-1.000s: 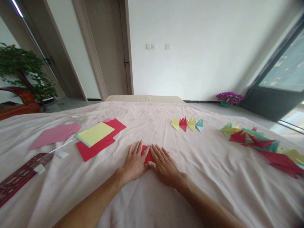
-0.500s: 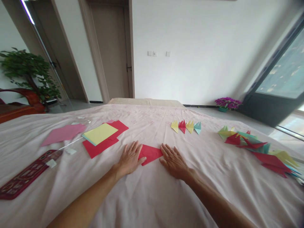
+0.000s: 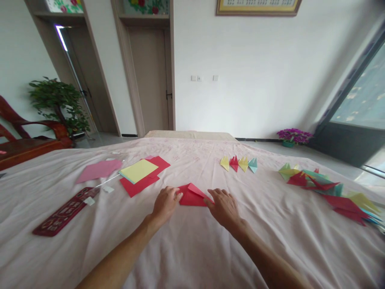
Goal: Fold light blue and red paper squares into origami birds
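A folded sheet of red paper [image 3: 191, 198] lies in front of me, its long straight edge toward me and a flap partly raised along the top. My left hand [image 3: 166, 203] pinches its left corner between thumb and fingers. At the right corner, my right hand [image 3: 224, 205] closes thumb and fingertips on the paper. The fingertips cover both corners.
Yellow and red paper sheets [image 3: 138, 171] and a pink stack [image 3: 100, 170] lie at the left, near a dark red packet [image 3: 64, 212]. A row of small folded pieces [image 3: 234, 163] stands ahead right. Larger folded papers [image 3: 345, 204] lie far right on the cloth [image 3: 192, 249].
My hands have gone from lying flat beside the red paper to gripping its corners. The paper is turned, with a flap lifted. The view has tilted up and toward the left.
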`<state>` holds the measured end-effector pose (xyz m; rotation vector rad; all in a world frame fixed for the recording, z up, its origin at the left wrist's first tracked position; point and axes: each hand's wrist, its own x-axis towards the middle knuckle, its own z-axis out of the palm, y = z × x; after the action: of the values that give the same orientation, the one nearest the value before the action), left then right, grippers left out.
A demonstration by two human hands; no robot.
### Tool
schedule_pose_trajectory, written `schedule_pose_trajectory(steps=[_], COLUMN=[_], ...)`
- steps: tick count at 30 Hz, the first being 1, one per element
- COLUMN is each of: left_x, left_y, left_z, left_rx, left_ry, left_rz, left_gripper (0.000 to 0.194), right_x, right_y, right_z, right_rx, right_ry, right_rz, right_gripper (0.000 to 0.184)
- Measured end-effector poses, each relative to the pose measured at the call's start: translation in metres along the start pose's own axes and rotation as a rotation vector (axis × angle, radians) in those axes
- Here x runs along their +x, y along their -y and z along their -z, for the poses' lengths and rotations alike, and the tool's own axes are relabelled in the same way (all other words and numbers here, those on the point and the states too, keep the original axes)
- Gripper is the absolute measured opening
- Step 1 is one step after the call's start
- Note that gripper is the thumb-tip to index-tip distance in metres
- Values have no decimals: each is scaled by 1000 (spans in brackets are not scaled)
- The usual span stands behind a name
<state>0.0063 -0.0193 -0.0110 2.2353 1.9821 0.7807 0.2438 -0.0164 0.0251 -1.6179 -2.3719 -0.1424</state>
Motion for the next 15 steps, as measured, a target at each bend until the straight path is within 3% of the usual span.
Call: schedule_pose_trajectory(steps=[6,9,15], left_x=[-4,-13,-35], left_y=[-21,-31,-68], left_z=[-10,-7,-2], left_rx=[-93,-141,-207], left_ry=[-3,25,172], left_rz=[-86,-149,-327], left_gripper=[15,8,16], right_x=[17,29,56], right_y=[5,-5,-35], right_z=[-16,-24,-39], right_rx=[115,181,348], right_ry=[31,71,199], right_rz=[-71,-140,-204], right_gripper=[32,32,30])
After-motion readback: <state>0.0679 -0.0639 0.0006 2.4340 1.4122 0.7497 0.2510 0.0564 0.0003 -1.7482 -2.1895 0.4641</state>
